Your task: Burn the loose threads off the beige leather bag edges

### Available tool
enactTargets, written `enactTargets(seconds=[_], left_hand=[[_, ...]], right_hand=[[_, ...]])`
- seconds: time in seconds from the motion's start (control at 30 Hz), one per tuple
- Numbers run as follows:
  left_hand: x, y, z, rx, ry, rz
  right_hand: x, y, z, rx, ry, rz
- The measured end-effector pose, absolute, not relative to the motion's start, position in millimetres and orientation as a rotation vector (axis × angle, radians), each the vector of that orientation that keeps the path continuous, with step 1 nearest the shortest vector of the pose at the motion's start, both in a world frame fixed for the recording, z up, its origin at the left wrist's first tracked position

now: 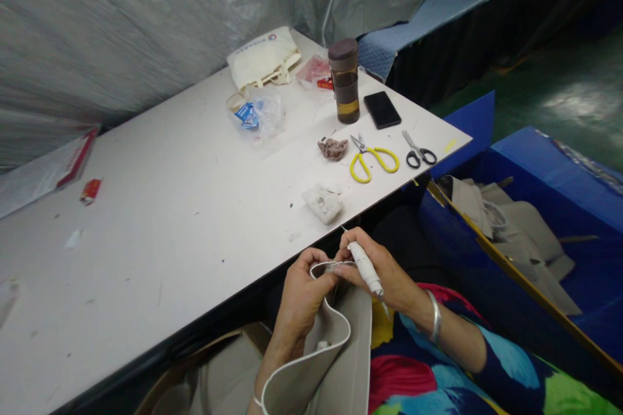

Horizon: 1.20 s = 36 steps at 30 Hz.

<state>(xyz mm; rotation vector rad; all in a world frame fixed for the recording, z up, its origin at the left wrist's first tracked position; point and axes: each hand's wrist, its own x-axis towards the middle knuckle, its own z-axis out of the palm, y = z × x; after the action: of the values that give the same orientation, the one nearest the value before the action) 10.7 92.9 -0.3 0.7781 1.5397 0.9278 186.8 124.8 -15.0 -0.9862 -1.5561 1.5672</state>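
Observation:
A beige bag-like piece (335,337) with pale curved edges hangs over my lap, just below the table's front edge. My left hand (302,288) pinches its upper rim between thumb and fingers. On the same rim, the thumb and fingertips of my right hand (377,269) press close to the left ones. A white-wrapped tool with a thin pointed tip (365,267) also lies in my right hand, held across the palm side of the fingers. What sits between the fingertips at the rim is too small to make out.
On the white table (170,239) are a white crumpled packet (325,203), yellow-handled scissors (374,160), black scissors (418,152), a phone (382,110), a drink bottle (344,80) and a cloth bag (265,58). A blue bin (530,155) of beige pieces stands at right.

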Motion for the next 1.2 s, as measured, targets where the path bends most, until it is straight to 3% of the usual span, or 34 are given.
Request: enactTargets(seconds=[0.37, 1.2], left_hand=[[11, 93, 2, 0.772, 1.494, 0.916], [-12, 91, -7, 0.655, 1.173, 0.9]], right_hand=[[188, 127, -17, -0.926, -1.586, 1.605], [203, 111, 0, -1.074, -1.529, 1.282]])
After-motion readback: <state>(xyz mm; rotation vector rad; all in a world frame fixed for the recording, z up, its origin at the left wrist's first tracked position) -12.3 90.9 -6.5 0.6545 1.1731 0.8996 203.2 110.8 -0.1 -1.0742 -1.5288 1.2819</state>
